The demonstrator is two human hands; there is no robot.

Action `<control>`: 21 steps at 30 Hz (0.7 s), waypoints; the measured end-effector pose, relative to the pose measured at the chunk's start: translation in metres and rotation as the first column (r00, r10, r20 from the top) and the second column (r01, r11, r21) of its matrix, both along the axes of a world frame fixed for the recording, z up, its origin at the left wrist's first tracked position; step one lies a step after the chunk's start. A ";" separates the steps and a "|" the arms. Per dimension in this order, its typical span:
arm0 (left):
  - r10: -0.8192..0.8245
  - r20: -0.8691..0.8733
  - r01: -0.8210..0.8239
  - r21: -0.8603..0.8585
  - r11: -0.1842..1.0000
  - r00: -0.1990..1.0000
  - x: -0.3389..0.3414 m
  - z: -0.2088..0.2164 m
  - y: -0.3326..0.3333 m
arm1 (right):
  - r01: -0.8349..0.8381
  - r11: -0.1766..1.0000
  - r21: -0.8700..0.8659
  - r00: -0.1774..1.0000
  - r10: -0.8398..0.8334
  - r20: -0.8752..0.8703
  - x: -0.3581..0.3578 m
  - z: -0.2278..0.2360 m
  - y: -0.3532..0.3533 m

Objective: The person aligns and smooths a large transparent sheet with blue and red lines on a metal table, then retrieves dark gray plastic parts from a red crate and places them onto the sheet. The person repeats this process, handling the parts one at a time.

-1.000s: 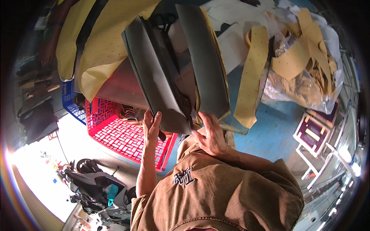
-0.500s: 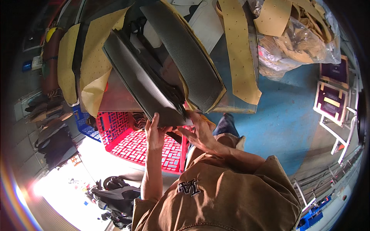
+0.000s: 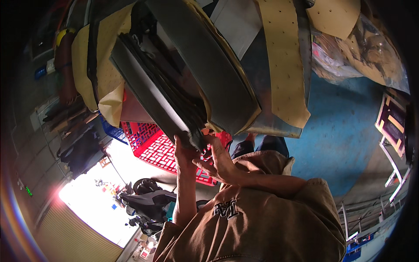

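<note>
A stack of long dark grey sheet strips (image 3: 152, 94) slants from the far left toward me, its layers fanned along the right side. My left hand (image 3: 185, 153) holds its near end from the left, thumb up against the outer face. At the right corner of the same end, my right hand (image 3: 221, 159) has its fingers bent around the layers; the fingertips are partly hidden. Just right of it, a second pile of wide dark grey strips (image 3: 214, 74) with yellowish backing lies on the table (image 3: 279, 126), touched by neither hand.
Below the stack stands a red plastic basket (image 3: 157, 150), with a blue basket (image 3: 112, 129) behind it. Perforated yellow pieces (image 3: 286, 65) hang over the table edge. A clear bag of tan scraps (image 3: 366, 56) sits at the far right. Dark scraps (image 3: 148, 203) lie at lower left.
The view has shifted, so most things sit lower and further right. Both hands still hold the stack's near end, and my right fingers have curled closer around its corner.
</note>
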State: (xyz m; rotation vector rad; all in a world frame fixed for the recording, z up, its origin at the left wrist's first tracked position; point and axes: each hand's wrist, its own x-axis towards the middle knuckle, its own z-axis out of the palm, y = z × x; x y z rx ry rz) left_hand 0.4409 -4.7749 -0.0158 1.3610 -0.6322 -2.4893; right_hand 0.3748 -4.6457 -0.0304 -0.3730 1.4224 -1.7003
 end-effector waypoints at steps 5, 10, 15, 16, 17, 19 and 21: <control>0.099 -0.015 -0.099 0.025 0.995 0.995 0.000 -0.001 0.007 | -0.032 0.997 0.069 0.984 0.044 -0.173 -0.014 -0.003 -0.002; 0.049 -0.148 -0.048 0.011 0.999 0.988 -0.002 -0.005 0.007 | -0.081 0.986 0.147 0.943 0.124 -0.308 -0.028 0.022 0.003; -0.016 -0.119 -0.021 -0.310 0.951 0.993 -0.022 0.003 0.005 | 0.006 0.993 0.115 0.873 0.051 -0.485 -0.014 0.029 0.001; 0.017 -0.048 -0.033 -0.354 0.935 0.999 -0.018 -0.001 0.004 | 0.005 0.994 0.113 0.867 0.052 -0.496 -0.013 0.029 0.001; 0.018 -0.065 -0.040 -0.348 0.937 0.998 -0.014 -0.002 0.003 | 0.004 0.994 0.110 0.861 0.053 -0.506 -0.013 0.031 0.000; 0.018 -0.096 -0.049 -0.336 0.940 0.995 -0.008 -0.003 0.001 | -0.019 0.993 0.117 0.857 0.076 -0.509 -0.014 0.033 0.000; 0.033 -0.071 -0.057 -0.364 0.930 0.997 -0.009 -0.003 0.003 | -0.060 0.989 0.135 0.862 0.120 -0.493 -0.015 0.034 0.000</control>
